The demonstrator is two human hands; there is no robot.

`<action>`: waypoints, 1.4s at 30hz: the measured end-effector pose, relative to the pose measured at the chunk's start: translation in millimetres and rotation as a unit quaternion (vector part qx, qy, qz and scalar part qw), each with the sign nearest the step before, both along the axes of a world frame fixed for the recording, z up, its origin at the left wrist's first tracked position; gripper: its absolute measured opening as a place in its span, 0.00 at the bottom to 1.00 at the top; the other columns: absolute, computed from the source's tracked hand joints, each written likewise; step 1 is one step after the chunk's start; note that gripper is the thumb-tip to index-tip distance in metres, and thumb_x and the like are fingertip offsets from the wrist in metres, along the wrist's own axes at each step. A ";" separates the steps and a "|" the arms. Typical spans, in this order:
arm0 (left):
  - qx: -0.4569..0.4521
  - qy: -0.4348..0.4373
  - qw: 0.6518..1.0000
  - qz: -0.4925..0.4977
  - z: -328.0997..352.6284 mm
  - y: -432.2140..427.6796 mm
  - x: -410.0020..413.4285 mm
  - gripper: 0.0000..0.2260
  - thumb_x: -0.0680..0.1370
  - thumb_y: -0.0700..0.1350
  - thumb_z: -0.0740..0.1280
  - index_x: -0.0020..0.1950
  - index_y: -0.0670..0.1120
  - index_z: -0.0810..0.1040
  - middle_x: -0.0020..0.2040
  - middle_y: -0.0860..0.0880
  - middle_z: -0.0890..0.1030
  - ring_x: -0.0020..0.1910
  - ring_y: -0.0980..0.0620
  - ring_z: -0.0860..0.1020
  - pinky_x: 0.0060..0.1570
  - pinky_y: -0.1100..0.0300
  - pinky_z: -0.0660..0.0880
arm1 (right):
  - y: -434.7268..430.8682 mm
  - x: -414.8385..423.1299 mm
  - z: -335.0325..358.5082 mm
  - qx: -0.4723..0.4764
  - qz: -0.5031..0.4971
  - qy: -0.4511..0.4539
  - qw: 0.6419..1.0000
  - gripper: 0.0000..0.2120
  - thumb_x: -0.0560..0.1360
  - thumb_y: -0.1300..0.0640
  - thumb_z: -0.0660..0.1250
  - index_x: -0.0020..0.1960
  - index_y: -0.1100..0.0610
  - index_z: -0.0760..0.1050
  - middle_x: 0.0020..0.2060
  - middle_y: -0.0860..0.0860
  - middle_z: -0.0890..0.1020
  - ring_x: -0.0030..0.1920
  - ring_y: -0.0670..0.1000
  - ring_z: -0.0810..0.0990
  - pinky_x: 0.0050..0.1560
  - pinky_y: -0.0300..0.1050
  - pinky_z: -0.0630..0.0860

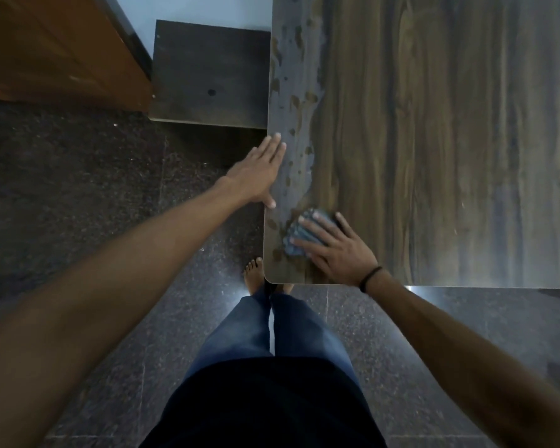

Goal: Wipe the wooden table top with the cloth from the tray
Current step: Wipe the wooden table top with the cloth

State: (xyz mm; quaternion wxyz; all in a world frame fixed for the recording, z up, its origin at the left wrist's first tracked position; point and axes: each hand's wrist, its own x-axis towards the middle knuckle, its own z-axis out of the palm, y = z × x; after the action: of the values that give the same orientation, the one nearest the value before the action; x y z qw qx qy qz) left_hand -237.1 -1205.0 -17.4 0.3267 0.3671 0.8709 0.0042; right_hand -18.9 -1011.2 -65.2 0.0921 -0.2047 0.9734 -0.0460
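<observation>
The wooden table top [434, 140] fills the upper right, with a dusty, spotted grey strip along its left edge. A bunched blue-grey cloth [299, 236] lies near the table's front left corner. My right hand [333, 247] presses down on the cloth with spread, straight fingers. My left hand [256, 173] rests flat on the table's left edge, fingers straight and pointing away from me. The tray is not in view.
A dark low board or shelf [207, 72] sits left of the table against the pale wall. A brown wooden door or cabinet [52, 50] stands at the upper left. Dark speckled stone floor [78, 189] lies below, with my legs and bare feet at the table's corner.
</observation>
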 end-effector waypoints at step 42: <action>0.011 -0.006 1.000 -0.020 -8.0 -32.8 52.8 0.61 0.68 0.68 0.73 0.80 0.42 0.34 0.79 0.42 0.31 0.79 0.43 0.34 0.76 0.44 0.42 | -30.4 -38.5 1.4 -0.045 -0.354 -0.051 0.933 0.25 0.85 0.43 0.48 0.81 0.39 0.50 0.82 0.49 0.48 0.82 0.56 0.43 0.79 0.64 0.41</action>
State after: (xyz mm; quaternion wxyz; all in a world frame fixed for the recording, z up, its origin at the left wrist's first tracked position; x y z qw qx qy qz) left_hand -184.4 -1237.8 -25.4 0.3279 0.3878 0.8614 0.0093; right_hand -57.4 -1041.6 -63.9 0.1101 0.1515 0.9737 -0.1294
